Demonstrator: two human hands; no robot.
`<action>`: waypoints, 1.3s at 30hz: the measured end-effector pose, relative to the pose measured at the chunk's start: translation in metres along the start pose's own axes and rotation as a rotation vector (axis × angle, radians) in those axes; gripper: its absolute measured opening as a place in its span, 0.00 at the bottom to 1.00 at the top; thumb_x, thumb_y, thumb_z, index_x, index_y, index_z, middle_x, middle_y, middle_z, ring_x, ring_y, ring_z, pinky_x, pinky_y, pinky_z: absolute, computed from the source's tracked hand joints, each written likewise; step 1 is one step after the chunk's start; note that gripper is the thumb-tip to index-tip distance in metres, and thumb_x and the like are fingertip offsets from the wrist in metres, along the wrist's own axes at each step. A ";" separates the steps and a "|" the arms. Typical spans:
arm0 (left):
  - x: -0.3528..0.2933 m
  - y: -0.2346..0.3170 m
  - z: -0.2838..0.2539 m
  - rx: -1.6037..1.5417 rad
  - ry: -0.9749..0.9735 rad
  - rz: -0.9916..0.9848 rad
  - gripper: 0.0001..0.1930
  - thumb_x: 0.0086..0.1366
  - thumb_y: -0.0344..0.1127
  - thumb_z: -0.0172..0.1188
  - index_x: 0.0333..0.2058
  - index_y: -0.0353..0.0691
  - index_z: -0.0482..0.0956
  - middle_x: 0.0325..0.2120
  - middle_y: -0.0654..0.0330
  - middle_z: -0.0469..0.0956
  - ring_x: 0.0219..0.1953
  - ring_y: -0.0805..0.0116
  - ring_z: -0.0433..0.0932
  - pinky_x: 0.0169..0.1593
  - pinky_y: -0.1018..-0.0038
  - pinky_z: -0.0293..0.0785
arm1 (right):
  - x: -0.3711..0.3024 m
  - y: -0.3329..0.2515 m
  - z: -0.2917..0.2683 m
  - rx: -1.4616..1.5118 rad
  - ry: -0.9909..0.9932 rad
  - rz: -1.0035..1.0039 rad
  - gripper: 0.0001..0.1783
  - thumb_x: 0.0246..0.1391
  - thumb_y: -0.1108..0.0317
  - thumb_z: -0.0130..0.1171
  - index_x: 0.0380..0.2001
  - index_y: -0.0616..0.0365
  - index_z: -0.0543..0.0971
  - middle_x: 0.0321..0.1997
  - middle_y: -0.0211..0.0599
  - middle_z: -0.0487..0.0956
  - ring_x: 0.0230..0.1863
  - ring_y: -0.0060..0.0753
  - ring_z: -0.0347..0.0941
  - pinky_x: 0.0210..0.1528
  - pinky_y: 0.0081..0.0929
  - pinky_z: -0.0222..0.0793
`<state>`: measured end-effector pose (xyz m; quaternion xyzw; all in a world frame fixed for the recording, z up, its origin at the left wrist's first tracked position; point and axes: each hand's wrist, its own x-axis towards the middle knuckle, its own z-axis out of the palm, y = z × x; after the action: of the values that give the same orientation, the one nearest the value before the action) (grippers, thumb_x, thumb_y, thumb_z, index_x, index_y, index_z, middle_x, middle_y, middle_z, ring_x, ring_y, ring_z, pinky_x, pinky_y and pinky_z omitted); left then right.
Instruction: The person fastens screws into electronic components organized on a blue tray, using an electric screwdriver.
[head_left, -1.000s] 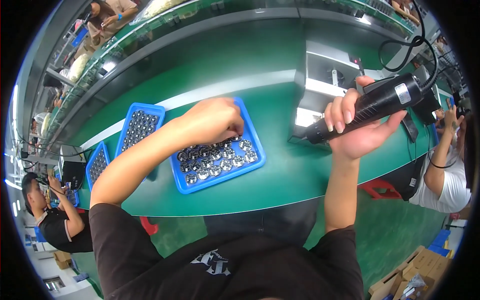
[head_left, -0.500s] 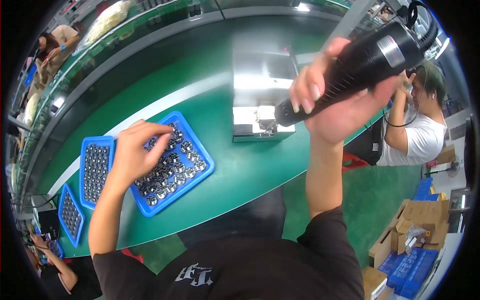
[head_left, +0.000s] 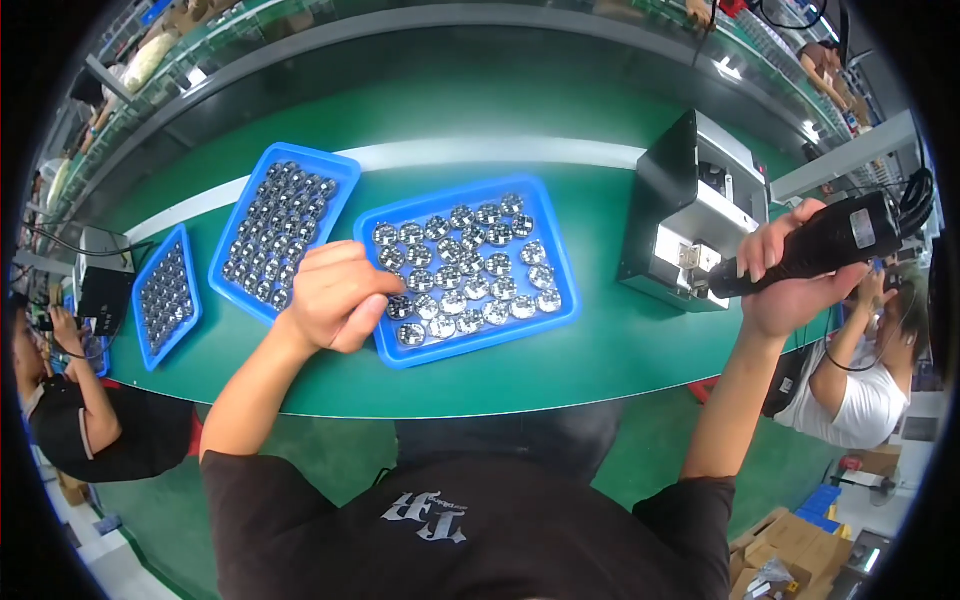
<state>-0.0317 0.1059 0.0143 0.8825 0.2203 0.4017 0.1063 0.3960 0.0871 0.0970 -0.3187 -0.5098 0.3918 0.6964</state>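
Observation:
My right hand (head_left: 776, 278) is wrapped around a black corded electric screwdriver (head_left: 812, 250). The tool lies nearly level, its tip pointing left at the front of a metal box-shaped machine (head_left: 655, 240); whether it touches is hard to tell. My left hand (head_left: 340, 298) hangs over the left edge of a blue tray (head_left: 480, 345), fingers curled in. Its index fingertip is close to a small round circuit board (head_left: 398, 306); anything inside the fingers is hidden. Several similar round boards (head_left: 471, 262) lie in loose rows in that tray.
Two more blue trays of round parts, a middle one (head_left: 345, 170) and a smaller one (head_left: 150, 355), stand to the left on the green table (head_left: 520, 388). People sit close by: one in white (head_left: 850, 400) at right, one in black (head_left: 110, 430) at left. Cardboard boxes (head_left: 790, 545) lie lower right.
The view has shifted, so trays and machine appear farther right. My right hand, with the electric screwdriver, looks lower and farther from the camera. My left hand's fingers are more curled.

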 end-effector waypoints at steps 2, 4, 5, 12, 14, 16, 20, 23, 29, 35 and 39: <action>0.000 -0.002 -0.001 -0.018 -0.025 0.052 0.05 0.53 0.31 0.60 0.27 0.37 0.81 0.18 0.59 0.75 0.18 0.61 0.69 0.24 0.66 0.66 | -0.004 -0.001 0.012 0.022 -0.038 0.005 0.46 0.56 0.20 0.39 0.46 0.59 0.68 0.18 0.31 0.67 0.13 0.25 0.61 0.16 0.24 0.59; 0.010 -0.001 0.003 -0.029 -0.024 0.048 0.05 0.53 0.31 0.61 0.27 0.37 0.81 0.18 0.59 0.75 0.19 0.61 0.69 0.25 0.67 0.66 | -0.008 -0.004 0.025 0.123 -0.139 -0.013 0.48 0.58 0.22 0.39 0.51 0.63 0.67 0.19 0.32 0.68 0.14 0.26 0.63 0.17 0.25 0.60; 0.017 0.001 0.006 -0.023 -0.038 0.039 0.05 0.52 0.31 0.61 0.27 0.38 0.81 0.18 0.59 0.74 0.19 0.61 0.70 0.26 0.67 0.67 | -0.008 -0.001 0.031 0.194 -0.219 -0.060 0.50 0.59 0.23 0.38 0.55 0.65 0.65 0.20 0.33 0.69 0.15 0.26 0.63 0.17 0.26 0.61; 0.073 0.028 0.047 0.118 -0.364 -0.050 0.22 0.52 0.52 0.68 0.38 0.40 0.86 0.26 0.59 0.68 0.30 0.61 0.69 0.36 0.65 0.66 | 0.005 0.034 0.101 0.272 -0.378 -0.070 0.61 0.54 0.18 0.38 0.64 0.72 0.59 0.23 0.37 0.73 0.16 0.30 0.69 0.20 0.29 0.67; 0.079 0.029 0.057 0.135 -0.375 -0.076 0.24 0.52 0.54 0.68 0.39 0.40 0.86 0.27 0.59 0.68 0.32 0.60 0.69 0.37 0.65 0.66 | 0.010 0.055 0.104 0.203 -0.382 -0.020 0.62 0.52 0.15 0.36 0.61 0.70 0.61 0.22 0.38 0.73 0.16 0.31 0.69 0.20 0.29 0.67; 0.080 0.025 0.066 0.146 -0.373 -0.120 0.28 0.53 0.58 0.68 0.43 0.41 0.86 0.28 0.58 0.66 0.33 0.60 0.68 0.38 0.65 0.66 | 0.010 0.069 0.107 0.135 -0.345 0.040 0.61 0.50 0.14 0.34 0.59 0.68 0.63 0.20 0.39 0.73 0.16 0.32 0.68 0.20 0.29 0.67; 0.081 0.023 0.071 0.134 -0.414 -0.163 0.28 0.52 0.59 0.68 0.43 0.41 0.86 0.28 0.58 0.66 0.33 0.59 0.68 0.38 0.64 0.66 | 0.006 0.087 0.107 -0.032 -0.307 0.084 0.60 0.49 0.12 0.31 0.57 0.63 0.63 0.19 0.41 0.72 0.16 0.32 0.67 0.22 0.29 0.68; 0.080 0.024 0.073 0.154 -0.435 -0.203 0.29 0.53 0.61 0.66 0.41 0.39 0.86 0.30 0.56 0.69 0.38 0.58 0.69 0.41 0.63 0.66 | 0.002 0.090 0.107 -0.051 -0.300 0.141 0.61 0.46 0.10 0.30 0.56 0.61 0.62 0.19 0.42 0.73 0.18 0.34 0.68 0.24 0.29 0.68; 0.079 0.025 0.076 0.203 -0.426 -0.175 0.31 0.53 0.61 0.65 0.42 0.37 0.85 0.30 0.56 0.68 0.37 0.58 0.69 0.40 0.64 0.65 | 0.003 0.094 0.115 -0.119 -0.284 0.154 0.60 0.44 0.09 0.29 0.51 0.60 0.64 0.17 0.38 0.72 0.17 0.30 0.67 0.24 0.27 0.67; 0.078 0.025 0.077 0.205 -0.408 -0.177 0.31 0.52 0.61 0.68 0.44 0.40 0.86 0.29 0.57 0.67 0.33 0.59 0.67 0.38 0.65 0.65 | 0.001 0.100 0.117 -0.095 -0.239 0.151 0.58 0.46 0.11 0.32 0.50 0.60 0.65 0.17 0.36 0.71 0.16 0.29 0.65 0.23 0.26 0.66; 0.079 0.026 0.075 0.206 -0.440 -0.188 0.31 0.55 0.62 0.64 0.43 0.37 0.85 0.29 0.56 0.68 0.36 0.58 0.69 0.40 0.65 0.66 | -0.002 0.107 0.119 -0.041 -0.222 0.156 0.55 0.48 0.13 0.36 0.51 0.59 0.65 0.16 0.36 0.71 0.16 0.29 0.66 0.22 0.26 0.65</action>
<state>0.0789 0.1198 0.0266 0.9306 0.3126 0.1636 0.0979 0.2581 0.1434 0.0391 -0.3263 -0.5652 0.4671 0.5966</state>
